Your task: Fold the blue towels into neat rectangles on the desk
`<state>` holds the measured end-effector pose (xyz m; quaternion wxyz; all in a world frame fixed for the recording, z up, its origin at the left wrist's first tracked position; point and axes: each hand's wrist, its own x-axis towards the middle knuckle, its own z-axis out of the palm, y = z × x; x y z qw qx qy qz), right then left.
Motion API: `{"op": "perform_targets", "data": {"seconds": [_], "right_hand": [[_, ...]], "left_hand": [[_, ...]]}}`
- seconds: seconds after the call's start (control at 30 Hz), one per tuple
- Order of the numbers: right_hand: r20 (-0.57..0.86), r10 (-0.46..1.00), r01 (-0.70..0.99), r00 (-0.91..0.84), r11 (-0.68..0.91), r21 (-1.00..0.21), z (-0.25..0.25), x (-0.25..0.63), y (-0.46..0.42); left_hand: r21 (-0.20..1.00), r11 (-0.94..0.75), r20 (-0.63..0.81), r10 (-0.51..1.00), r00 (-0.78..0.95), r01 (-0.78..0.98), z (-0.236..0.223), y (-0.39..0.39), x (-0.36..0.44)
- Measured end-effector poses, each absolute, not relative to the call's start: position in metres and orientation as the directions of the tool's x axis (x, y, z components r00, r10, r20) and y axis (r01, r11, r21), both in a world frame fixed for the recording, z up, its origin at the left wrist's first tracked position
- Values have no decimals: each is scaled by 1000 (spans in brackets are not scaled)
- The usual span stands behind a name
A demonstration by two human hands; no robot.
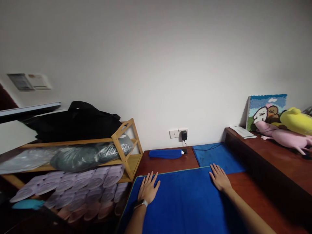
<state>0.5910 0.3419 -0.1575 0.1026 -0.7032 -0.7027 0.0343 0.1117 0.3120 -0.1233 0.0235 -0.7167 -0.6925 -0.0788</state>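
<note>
A large blue towel [182,198] lies spread flat on a reddish-brown wooden surface [168,164]. My left hand [148,188] rests palm down near the towel's far left corner, fingers spread, a watch on the wrist. My right hand [220,178] lies flat on the far right corner, fingers apart. Neither hand holds anything. Beyond the towel sits a rolled blue towel [165,153], and a second flat blue towel [216,156] lies to its right.
A wooden rack [126,143] on the left holds several pale slippers [80,185], wrapped bundles and a black bag [78,122]. A charger [184,135] is plugged into a wall socket. A raised ledge [273,159] on the right carries plush toys [290,133] and a woven picture [265,110].
</note>
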Motion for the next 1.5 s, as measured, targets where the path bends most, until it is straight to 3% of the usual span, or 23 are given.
{"op": "perform_targets", "data": {"seconds": [0.3,0.47,0.6,0.73,0.87,1.03,1.23,1.5], "right_hand": [[154,988,970,-29,65,-236,-156,596,334],[151,987,964,-47,85,-254,-160,597,337],[163,985,963,-48,90,-256,-162,598,338],[161,986,961,-48,89,-260,-164,599,338],[179,983,963,-49,95,-254,-167,599,339],[174,983,964,-51,95,-250,-168,599,340],[152,987,970,-52,86,-227,-167,599,338],[135,989,976,-54,81,-203,-169,601,338]], "left_hand": [[63,-46,142,989,37,997,-123,310,112],[19,-102,118,988,99,995,-100,306,120],[69,-232,113,968,223,970,-90,305,182],[143,-390,90,920,381,909,-117,311,283],[232,-366,66,930,361,901,-140,320,325],[184,-247,27,969,247,951,-123,319,244],[71,16,-9,1000,-15,997,-110,306,103],[62,-31,104,994,24,998,-134,312,61]]}}
